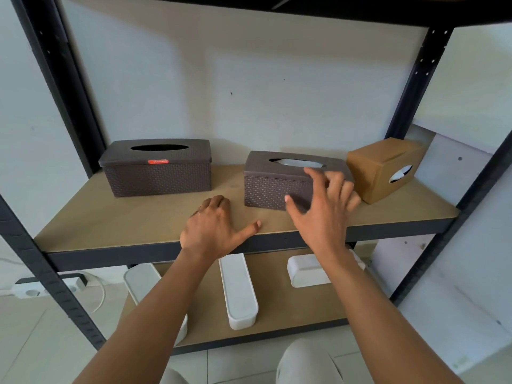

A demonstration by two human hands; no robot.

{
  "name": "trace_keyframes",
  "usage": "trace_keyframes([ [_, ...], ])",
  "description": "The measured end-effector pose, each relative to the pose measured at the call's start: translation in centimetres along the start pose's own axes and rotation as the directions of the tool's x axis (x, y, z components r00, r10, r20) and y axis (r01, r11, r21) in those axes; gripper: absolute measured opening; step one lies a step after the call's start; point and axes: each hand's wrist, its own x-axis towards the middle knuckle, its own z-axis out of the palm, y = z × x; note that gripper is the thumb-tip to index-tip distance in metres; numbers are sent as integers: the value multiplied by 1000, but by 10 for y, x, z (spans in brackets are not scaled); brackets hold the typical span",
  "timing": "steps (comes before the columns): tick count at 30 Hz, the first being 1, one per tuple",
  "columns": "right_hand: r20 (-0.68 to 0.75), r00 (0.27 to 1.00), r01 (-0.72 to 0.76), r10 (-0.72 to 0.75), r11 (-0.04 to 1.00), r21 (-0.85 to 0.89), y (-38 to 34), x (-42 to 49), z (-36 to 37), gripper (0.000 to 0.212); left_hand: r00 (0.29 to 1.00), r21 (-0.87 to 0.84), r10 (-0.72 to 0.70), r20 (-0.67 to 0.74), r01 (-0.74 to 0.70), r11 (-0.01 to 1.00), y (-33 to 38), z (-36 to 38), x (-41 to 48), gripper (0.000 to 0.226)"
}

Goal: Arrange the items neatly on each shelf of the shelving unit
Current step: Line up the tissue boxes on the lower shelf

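Nearest the camera, below both forearms, three white oblong containers lie on the lower shelf: one directly beneath the left thumb, one further left and partly hidden by the left forearm, one under the right wrist

The left hand rests on the front of the middle shelf, its fingers curled under and its thumb stretched out to the right along the board; it grips nothing

The right hand is spread wide, its fingers somewhat blurred, in front of the right end of the middle brown woven tissue box. The thumb shows against the box's front face and the fingertips near its top edge, but whether they touch the box cannot be told; the hand is not closed on it

That box sits slightly askew, white tissue showing in its oval slot. Just beyond the right fingertips, a tan tissue box lies tipped on its side, its opening facing front-right. Well to the left of the left fingers stands a second brown woven box, squared to the shelf, with an empty slot and an orange label on its lid
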Motion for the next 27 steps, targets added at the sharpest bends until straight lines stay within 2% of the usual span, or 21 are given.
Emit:
trace_keyframes([
  [2, 50, 995, 89, -90, 995, 37, -15, 22, -5, 67, 1000, -4, 4, -3, -4, 1000, -1, 1, 0, 102],
  [4, 212, 968, 133, -132, 991, 9, -35, 47, -4, 75, 1000, -14, -1, -6, 1, 1000, -1, 2, 1, 102],
  [7, 488, 871, 118, -60, 989, -88, -65, 68, 4, 101, 1000, -8, -11, 0, 11, 1000, -2, 2, 0, 102],
  [9, 571, 821, 80, -6, 991, -105, -74, 71, 13, 110, 1000, -7, -11, -3, 11, 1000, -2, 2, 0, 102],
  [11, 527, 850, 74, -17, 994, -86, -71, 70, 18, 111, 1000, -6, -10, 0, 10, 1000, -1, 1, 0, 102],
  [14, 441, 886, 152, -143, 988, 15, -56, 71, 24, 105, 1000, 6, -12, 4, 12, 1000, -1, 1, 0, 102],
  [18, 449, 805, 321, -387, 922, 218, -21, 84, 29, 82, 1000, 7, -15, 14, 15, 1000, -2, 0, 0, 104],
  [20, 457, 766, 353, -451, 890, 288, -2, 91, 31, 76, 1000, 5, -20, 23, 20, 1000, -2, 0, 0, 105],
  [24, 469, 764, 321, -444, 891, 321, 21, 101, 27, 78, 999, 10, -25, 22, 24, 1000, 0, -1, 0, 106],
  [27, 485, 833, 152, -266, 953, 261, 8, 109, 15, 97, 999, 10, -27, 18, 27, 1000, 0, -1, -1, 106],
])
